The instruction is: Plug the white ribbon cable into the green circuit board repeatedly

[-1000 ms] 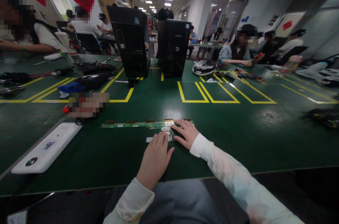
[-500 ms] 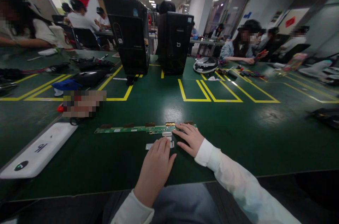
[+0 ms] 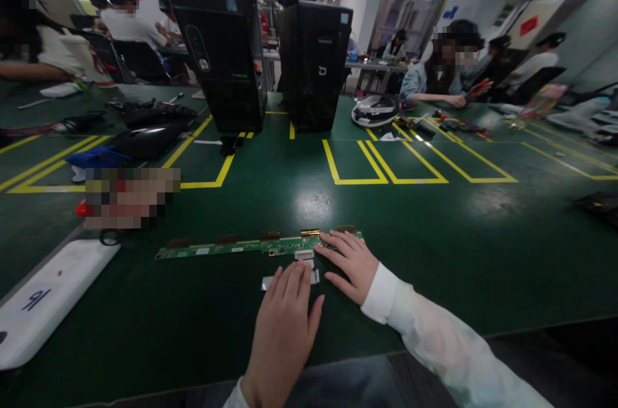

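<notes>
A long, narrow green circuit board [image 3: 212, 250] lies on the table in front of me, with several brown flex tabs along its far edge. My right hand [image 3: 351, 263] rests with fingers spread over the board's right end, covering part of it. A pale flat piece, perhaps a flat cable [image 3: 267, 282], lies just on my side of a white connector [image 3: 304, 255]. Over this piece my left hand [image 3: 287, 321] is laid with its fingers stretched out and thumb apart. Whatever is beneath the left fingertips is hidden.
Two black computer towers [image 3: 219, 67] stand at the table's far side. At left are a long white case [image 3: 53, 305] and a blue cloth-like item [image 3: 99, 158]. Yellow tape [image 3: 360, 183] marks the green tabletop [image 3: 434, 234]. A person [image 3: 447, 67] sits across at right.
My view has tilted down and shifted slightly, so the board and hands sit lower in it. Against the board, both hands stay in nearly the same place.
</notes>
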{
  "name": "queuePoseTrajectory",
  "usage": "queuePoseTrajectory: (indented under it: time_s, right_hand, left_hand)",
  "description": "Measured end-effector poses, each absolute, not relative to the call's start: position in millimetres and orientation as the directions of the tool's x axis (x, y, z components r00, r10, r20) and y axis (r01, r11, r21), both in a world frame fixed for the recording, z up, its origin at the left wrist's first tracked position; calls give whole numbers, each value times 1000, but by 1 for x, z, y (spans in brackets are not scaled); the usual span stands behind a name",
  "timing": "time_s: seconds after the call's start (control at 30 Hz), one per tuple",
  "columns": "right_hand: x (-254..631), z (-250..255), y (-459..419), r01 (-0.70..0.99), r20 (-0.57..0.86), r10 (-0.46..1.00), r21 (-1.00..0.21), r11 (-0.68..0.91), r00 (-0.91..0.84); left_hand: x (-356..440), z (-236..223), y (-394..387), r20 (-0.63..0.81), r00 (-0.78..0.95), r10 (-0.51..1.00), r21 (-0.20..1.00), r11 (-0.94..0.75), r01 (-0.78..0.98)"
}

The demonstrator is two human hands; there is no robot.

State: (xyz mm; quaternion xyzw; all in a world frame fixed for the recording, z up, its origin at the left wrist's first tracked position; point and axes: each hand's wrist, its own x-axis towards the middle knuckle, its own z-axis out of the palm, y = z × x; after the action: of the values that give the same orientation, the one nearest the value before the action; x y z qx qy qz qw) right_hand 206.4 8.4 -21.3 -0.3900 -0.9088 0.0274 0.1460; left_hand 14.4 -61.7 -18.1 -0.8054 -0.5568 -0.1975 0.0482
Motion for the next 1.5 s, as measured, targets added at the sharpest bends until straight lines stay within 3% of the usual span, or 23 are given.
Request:
queuePoseTrajectory:
  time_s: [0.57,1.0,1.5]
  right_hand:
    - [201,-21,10,714,271,727,-165,680,-631]
    - [204,-21,11,699,205,727,-200,687,-656]
    - [206,-22,25,711,222,737,-198,675,-638]
  left_hand:
    - [28,-11,-62,341,209,917,165,-277,947]
    - [22,-8,-59,336,254,907,183,-327,927]
    - [9,-1,-40,246,335,909,260,-395,881]
